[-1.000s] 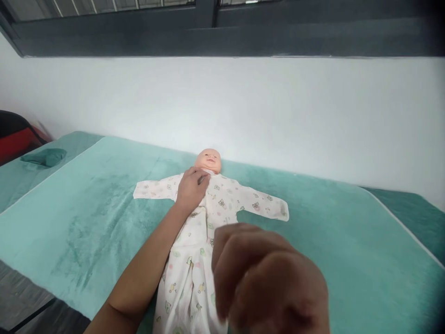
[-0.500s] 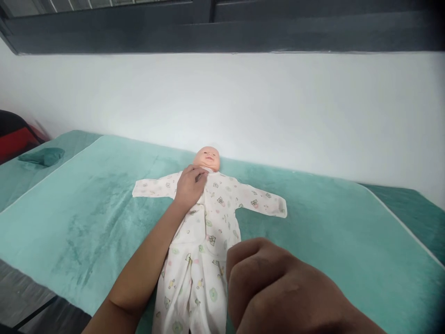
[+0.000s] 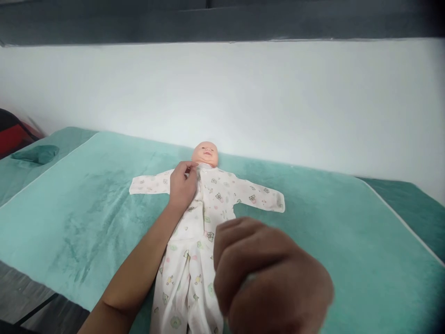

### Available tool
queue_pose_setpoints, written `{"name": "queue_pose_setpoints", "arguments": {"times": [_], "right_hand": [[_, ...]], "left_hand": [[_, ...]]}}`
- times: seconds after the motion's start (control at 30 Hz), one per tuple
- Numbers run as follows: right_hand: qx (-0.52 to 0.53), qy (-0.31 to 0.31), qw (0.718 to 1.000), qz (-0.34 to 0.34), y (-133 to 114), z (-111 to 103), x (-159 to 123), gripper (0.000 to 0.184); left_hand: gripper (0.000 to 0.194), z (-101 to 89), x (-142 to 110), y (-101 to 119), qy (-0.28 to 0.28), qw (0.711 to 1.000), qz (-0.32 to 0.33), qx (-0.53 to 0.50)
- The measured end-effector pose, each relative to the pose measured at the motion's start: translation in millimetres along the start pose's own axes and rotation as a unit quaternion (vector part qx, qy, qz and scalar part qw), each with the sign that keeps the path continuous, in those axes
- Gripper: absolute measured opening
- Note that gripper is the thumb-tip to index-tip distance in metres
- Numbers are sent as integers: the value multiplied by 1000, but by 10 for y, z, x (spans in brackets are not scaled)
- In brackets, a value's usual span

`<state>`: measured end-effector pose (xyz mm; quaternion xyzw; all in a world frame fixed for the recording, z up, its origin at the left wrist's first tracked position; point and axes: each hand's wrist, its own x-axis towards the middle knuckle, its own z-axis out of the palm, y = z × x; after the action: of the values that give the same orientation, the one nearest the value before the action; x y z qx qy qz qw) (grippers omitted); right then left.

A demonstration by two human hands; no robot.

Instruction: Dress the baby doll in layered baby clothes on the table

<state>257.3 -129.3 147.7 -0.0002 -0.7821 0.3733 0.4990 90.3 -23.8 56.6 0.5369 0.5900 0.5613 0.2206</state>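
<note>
A baby doll point(image 3: 206, 154) lies on its back, dressed in a white patterned top point(image 3: 220, 188) with both sleeves spread sideways. White patterned trousers point(image 3: 177, 278) cover its legs. My left hand point(image 3: 183, 184) is at the doll's neckline, thumb and fingers pinched together on the edge of the top near the collar. Close to the camera, my right hand point(image 3: 267, 273) hovers in front of the doll's lower right side, its fingers curled into a fist and slightly blurred. What the fist may hold is hidden, and it covers part of the top and trousers.
Green cloth point(image 3: 330, 222) covers the padded table under the doll. A white wall point(image 3: 278, 102) rises behind it, below a dark ledge point(image 3: 222, 23). At the far left are a hole point(image 3: 36, 154) in the table top and a red and black object point(image 3: 15, 134).
My left hand has shifted slightly left at the neckline, its fingertips pinched at the collar edge. My right hand has risen and turned, its fingers still curled. The view has tilted down a little.
</note>
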Motion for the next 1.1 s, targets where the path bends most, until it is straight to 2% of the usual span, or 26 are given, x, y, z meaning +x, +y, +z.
{"name": "queue_pose_setpoints", "arguments": {"times": [0.03,0.1,0.13,0.2,0.3,0.4,0.5,0.6,0.73,0.9,1.1], "right_hand": [[3,22,1000,6,94,-33,11,32],[-34,75,993,82,310,-110,25,29],[-86,104,979,153,426,-145,22,28],[-204,132,922,301,657,-191,-7,26],[-314,115,845,417,930,-195,-84,24],[-355,70,815,453,1045,-182,-141,26],[-341,44,823,451,1048,-224,-155,23],[-309,39,844,436,1039,-289,-157,22],[-222,86,865,443,1072,-308,-170,21],[-64,176,872,453,1178,-271,-203,18],[-21,202,877,435,1297,-272,-258,25]], "left_hand": [[17,-6,-17,3,-2,1000,-1,3],[17,-30,-56,4,-7,1000,0,12],[17,-51,-76,2,-14,1000,2,17],[15,-108,-110,-2,-42,999,5,25],[13,-210,-129,0,-104,994,19,19],[13,-292,-109,11,-181,982,47,14],[12,-338,-81,16,-244,968,54,11],[9,-360,-64,-1,-263,964,45,-12],[9,-371,-52,-41,-263,963,29,-53],[13,-359,-53,-50,-251,965,25,-75],[14,-327,-72,-53,-246,966,26,-76]]}}
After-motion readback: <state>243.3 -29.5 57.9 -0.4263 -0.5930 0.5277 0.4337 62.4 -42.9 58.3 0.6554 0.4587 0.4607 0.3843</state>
